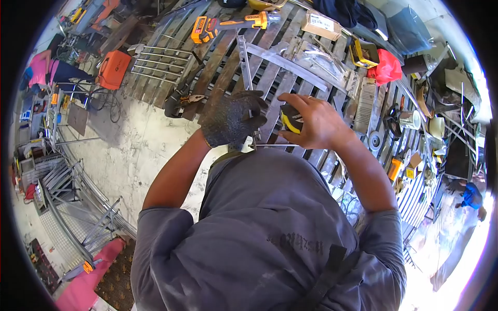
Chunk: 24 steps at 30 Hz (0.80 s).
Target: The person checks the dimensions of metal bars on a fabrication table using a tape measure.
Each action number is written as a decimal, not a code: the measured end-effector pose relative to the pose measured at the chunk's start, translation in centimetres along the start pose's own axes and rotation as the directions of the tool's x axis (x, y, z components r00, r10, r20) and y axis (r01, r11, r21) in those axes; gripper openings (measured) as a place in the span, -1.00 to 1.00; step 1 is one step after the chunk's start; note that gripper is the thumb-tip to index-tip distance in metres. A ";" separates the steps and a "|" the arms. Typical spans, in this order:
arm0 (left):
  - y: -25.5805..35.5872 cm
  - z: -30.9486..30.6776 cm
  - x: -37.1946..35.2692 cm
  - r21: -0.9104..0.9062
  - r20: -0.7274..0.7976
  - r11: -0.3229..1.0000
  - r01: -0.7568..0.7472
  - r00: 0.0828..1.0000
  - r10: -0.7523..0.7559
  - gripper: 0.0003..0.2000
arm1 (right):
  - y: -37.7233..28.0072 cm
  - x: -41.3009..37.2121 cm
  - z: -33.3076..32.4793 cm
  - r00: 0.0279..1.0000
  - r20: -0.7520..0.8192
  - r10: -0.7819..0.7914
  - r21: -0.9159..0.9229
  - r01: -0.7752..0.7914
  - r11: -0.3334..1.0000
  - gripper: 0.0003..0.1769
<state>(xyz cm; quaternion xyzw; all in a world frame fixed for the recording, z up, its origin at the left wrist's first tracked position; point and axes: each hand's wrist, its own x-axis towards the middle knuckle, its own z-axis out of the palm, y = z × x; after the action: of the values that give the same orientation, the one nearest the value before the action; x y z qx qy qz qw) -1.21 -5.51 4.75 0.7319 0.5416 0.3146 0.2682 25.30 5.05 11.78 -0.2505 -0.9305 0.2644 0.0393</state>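
My left hand (232, 120), in a dark work glove, has its fingers curled around a narrow metal bar (245, 62). The bar runs away from my body over the slatted wooden table, and its near end shows below the glove. Close on the right, my bare right hand (316, 122) grips a yellow and black tape measure (291, 119), with thumb and fingers on either side of it. The palm hides part of the tape measure. A thin metal rod (277, 145) lies crosswise just in front of my body.
On the slatted table (218, 67) lie an orange power tool (244, 23), a flat metal strip (288, 67), a cardboard box (321, 25) and a red bag (385, 67). An orange case (114, 70) stands left. People are at far left and far right.
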 end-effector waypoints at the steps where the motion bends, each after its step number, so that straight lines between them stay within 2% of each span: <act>1: 0.1 -0.2 0.2 -0.038 -0.016 0.999 -0.007 1.000 0.007 -0.62 | -0.2 -0.1 -0.5 0.999 0.029 0.015 0.023 -0.015 1.000 -0.06; 2: 0.4 -0.3 0.4 -0.057 -0.003 0.998 0.014 1.000 -0.014 -0.63 | -0.3 -0.2 -0.8 0.998 0.055 0.027 0.043 -0.029 0.999 -0.05; 4: 0.9 -0.6 0.5 -0.090 0.016 0.994 0.061 0.998 -0.060 -0.63 | 0.3 -0.4 0.4 0.999 -0.022 -0.032 0.098 0.034 0.995 -0.04; 6: 0.3 0.1 0.6 -0.193 -0.011 0.981 0.014 1.000 -0.017 -0.61 | -0.1 -0.1 1.3 0.992 -0.094 -0.085 0.101 0.094 0.990 -0.03; 7: 0.1 0.4 0.6 -0.243 -0.025 0.970 -0.009 1.000 0.003 -0.60 | -0.5 0.2 1.4 0.996 -0.055 -0.068 0.140 0.075 0.987 -0.04; 10: 0.5 0.2 1.0 -0.200 0.026 0.979 0.039 0.999 -0.035 -0.56 | -0.7 0.6 2.8 0.984 -0.121 -0.131 0.116 0.145 0.983 -0.05; 13: 0.2 0.4 1.2 -0.274 0.051 0.960 0.056 0.998 -0.043 -0.60 | -0.5 0.5 3.1 0.988 -0.113 -0.101 0.111 0.114 0.987 -0.08; 14: 0.2 0.3 1.2 -0.202 0.039 0.979 0.005 0.999 0.002 -0.61 | -0.5 0.4 3.2 0.990 -0.109 -0.091 0.118 0.104 0.988 -0.09; 16: 0.5 0.1 1.3 -0.053 0.027 0.994 -0.095 0.995 0.097 -0.64 | -0.7 0.0 2.7 0.995 -0.084 -0.049 0.120 0.059 0.991 -0.11; 19: 0.3 -0.1 1.2 -0.074 0.074 0.994 -0.077 0.994 0.083 -0.81 | -0.2 -1.2 0.7 0.997 0.011 0.081 0.083 -0.082 0.993 -0.15; 20: 0.0 -0.4 1.1 -0.133 0.097 0.989 -0.071 0.992 0.085 -0.83 | 0.5 -1.9 0.0 0.989 0.051 0.136 0.060 -0.139 0.989 -0.16; 22: -0.8 -1.3 1.1 -0.246 0.131 0.967 -0.059 0.987 0.093 -0.82 | 4.1 -4.2 -0.4 0.989 -0.037 0.140 -0.124 -0.144 0.982 -0.19; 24: -1.1 -2.1 1.0 -0.255 0.191 0.966 -0.051 0.976 0.102 -0.82 | 8.2 -6.4 -1.6 0.965 -0.011 0.261 -0.172 -0.259 0.950 -0.35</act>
<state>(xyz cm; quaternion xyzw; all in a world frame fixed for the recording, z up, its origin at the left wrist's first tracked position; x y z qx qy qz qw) -3.26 -4.10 5.45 0.7413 0.4390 0.3139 0.3991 34.87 8.70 9.35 -0.3717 -0.9089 0.1875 -0.0232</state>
